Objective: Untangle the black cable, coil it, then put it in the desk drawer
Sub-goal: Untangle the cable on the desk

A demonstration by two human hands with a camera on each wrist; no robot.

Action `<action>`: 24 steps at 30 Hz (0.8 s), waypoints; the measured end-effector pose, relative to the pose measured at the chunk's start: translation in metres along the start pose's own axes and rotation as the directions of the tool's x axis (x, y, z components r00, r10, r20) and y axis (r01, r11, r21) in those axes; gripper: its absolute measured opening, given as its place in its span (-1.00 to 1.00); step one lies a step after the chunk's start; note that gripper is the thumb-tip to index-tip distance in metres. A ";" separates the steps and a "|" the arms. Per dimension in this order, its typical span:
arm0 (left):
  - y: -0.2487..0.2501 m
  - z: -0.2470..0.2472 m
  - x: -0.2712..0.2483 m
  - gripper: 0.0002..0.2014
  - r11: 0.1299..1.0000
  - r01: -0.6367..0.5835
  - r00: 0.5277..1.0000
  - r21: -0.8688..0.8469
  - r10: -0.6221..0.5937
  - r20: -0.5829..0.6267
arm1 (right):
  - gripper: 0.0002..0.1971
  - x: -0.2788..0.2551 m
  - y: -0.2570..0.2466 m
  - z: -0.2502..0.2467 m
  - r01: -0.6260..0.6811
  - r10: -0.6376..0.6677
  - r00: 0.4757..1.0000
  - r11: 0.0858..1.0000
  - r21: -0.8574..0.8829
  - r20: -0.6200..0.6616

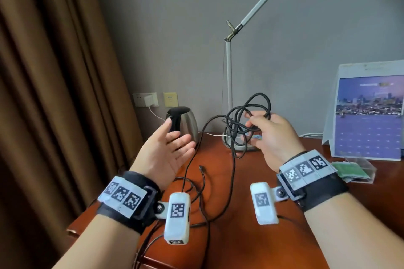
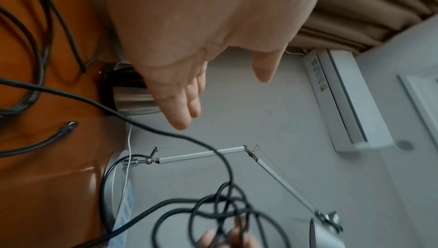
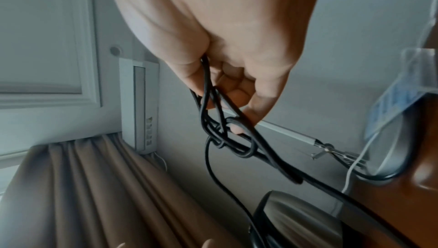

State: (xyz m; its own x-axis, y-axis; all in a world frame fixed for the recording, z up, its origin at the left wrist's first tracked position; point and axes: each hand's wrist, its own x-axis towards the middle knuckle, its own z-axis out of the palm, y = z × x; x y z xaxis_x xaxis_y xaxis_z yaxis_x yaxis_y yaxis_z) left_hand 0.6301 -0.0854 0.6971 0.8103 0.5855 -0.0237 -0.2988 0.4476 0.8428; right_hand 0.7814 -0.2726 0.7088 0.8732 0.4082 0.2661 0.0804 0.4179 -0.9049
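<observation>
A tangled black cable (image 1: 242, 120) hangs in knotted loops from my right hand (image 1: 265, 131), which is raised above the desk (image 1: 247, 181). In the right wrist view the fingers (image 3: 237, 93) curl round several strands and the knot (image 3: 232, 139) dangles just below them. Long strands (image 1: 232, 183) trail down onto the desk, and one plug end (image 1: 200, 167) lies on the wood. My left hand (image 1: 172, 146) hovers to the left, palm up with fingers spread, holding nothing. The left wrist view shows the loops (image 2: 227, 212) beyond my empty left hand (image 2: 187, 91). No drawer is in view.
A steel kettle (image 1: 185, 123) stands behind the left hand. A desk lamp (image 1: 229, 76) rises at the back with its round base (image 1: 240, 147) behind the cable. A calendar stand (image 1: 367, 113) and clear holder (image 1: 358, 170) occupy the right. Brown curtain (image 1: 54, 94) hangs left.
</observation>
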 end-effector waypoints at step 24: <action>0.047 0.070 -0.026 -0.81 0.470 -0.517 0.854 0.715 0.336 0.397 | -0.84 -0.026 -0.092 0.040 0.167 0.028 0.901 0.899 -0.405 0.433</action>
State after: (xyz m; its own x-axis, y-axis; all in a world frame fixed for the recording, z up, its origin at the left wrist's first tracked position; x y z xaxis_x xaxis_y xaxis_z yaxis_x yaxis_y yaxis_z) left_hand 0.6302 -0.1274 0.7746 0.7919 0.3823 0.4761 -0.1987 -0.5760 0.7929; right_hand 0.7316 -0.2892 0.7979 0.5805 0.7310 0.3586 0.4127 0.1155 -0.9035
